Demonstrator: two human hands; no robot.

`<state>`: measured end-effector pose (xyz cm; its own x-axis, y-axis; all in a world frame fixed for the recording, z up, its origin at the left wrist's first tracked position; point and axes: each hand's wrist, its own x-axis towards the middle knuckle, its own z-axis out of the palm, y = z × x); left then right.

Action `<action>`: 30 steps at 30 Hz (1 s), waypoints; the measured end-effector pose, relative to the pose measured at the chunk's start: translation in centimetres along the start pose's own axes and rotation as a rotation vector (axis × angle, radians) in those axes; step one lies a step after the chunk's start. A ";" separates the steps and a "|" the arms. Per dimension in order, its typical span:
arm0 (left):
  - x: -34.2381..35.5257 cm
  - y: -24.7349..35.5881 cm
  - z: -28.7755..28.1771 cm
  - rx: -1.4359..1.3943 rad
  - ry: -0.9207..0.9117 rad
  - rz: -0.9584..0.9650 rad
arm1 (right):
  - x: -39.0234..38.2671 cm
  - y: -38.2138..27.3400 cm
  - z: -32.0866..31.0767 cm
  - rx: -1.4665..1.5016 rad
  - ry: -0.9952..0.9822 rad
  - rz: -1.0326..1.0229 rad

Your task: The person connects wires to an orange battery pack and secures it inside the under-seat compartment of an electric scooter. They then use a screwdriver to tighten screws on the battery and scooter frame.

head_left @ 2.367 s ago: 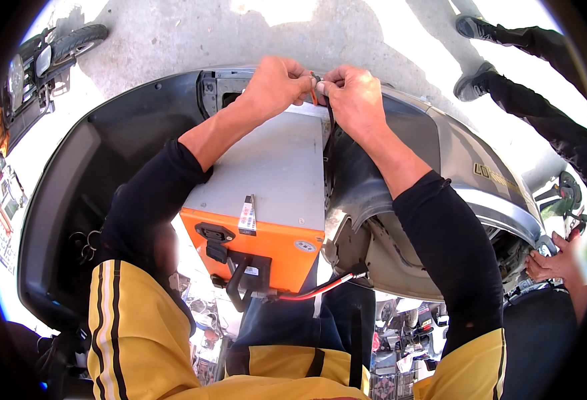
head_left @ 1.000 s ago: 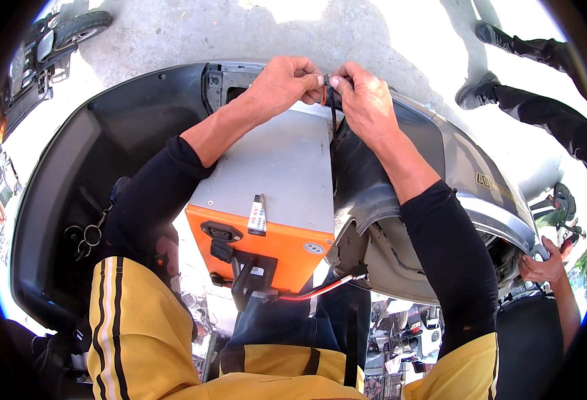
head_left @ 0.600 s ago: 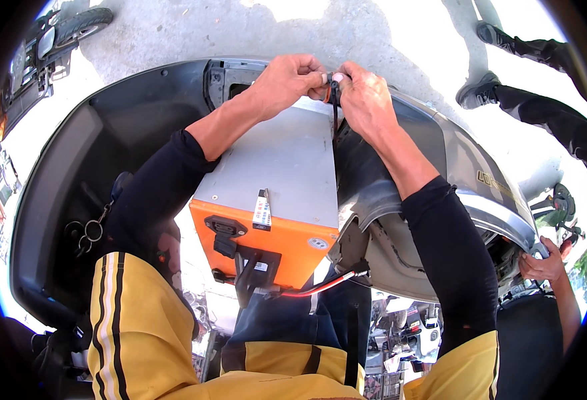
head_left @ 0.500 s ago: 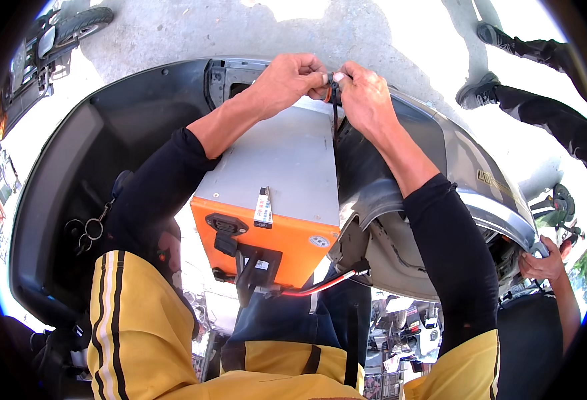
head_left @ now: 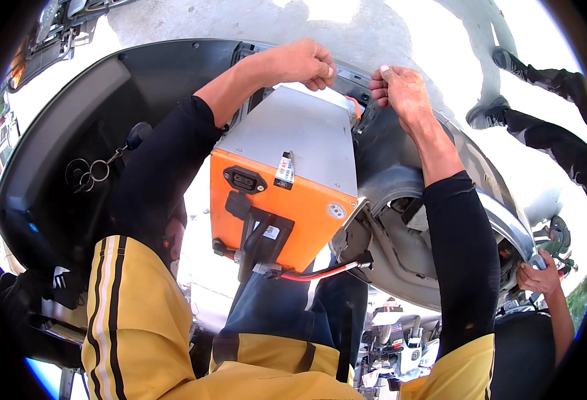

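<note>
A box-shaped battery pack [head_left: 287, 127] with a grey metal top and an orange front stands before me. Above its far left edge is my left hand [head_left: 307, 63], its fingers curled in and nothing showing in them. My right hand [head_left: 402, 95] hovers past the box's far right corner, fingers bent and pressed together, with no object visible in it. A gap separates the two hands. Between and below them, an orange cable [head_left: 355, 105] bends over the box's far edge. On the orange front sit a black socket [head_left: 245, 179] and a black plug with a red-and-black lead [head_left: 320, 272].
Dark curved vehicle body panels surround the box; keys on rings [head_left: 97, 170] lie in the left panel [head_left: 53, 127]. At the right, another person's hand [head_left: 539, 273] touches the silver-grey body shell [head_left: 470, 157]. A bystander's shoes [head_left: 490, 113] stand on the concrete at the far right.
My hands were together on the cable and black connector; they have let go and moved apart. The whole scene has shifted slightly with my head.
</note>
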<state>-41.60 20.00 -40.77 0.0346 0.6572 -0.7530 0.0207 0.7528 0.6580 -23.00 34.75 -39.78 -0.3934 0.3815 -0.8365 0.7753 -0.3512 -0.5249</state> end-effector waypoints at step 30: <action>-33.6 -2.1 50.9 0.071 1.125 0.662 | -33.0 12.0 2.3 -0.173 0.260 -1.008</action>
<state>8.10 -5.61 -16.23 -0.7900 0.5978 0.1362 0.3752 0.2957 0.8785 -1.82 15.97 -18.80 -0.7927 0.6080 0.0449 0.2165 0.3495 -0.9116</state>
